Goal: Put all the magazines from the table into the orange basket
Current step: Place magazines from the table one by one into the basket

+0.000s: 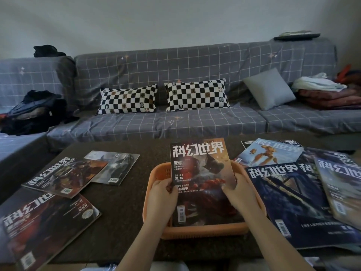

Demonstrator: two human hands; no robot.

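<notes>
An orange basket (203,232) sits on the dark table (121,208) right in front of me. My left hand (163,192) and my right hand (237,189) grip the two sides of a red-covered magazine (201,173), which stands tilted with its lower edge inside the basket. Three magazines lie on the table to the left: a dark red one (45,225), a brown one (64,175) and a grey one (114,166). Several overlapping magazines lie to the right, among them a dark blue one (289,198) and a light blue one (271,153).
A grey checked sofa (195,124) runs behind the table, with two chequered pillows (128,98), a grey cushion (270,89), dark clothes (33,112) at the left and folded blankets (328,92) at the right.
</notes>
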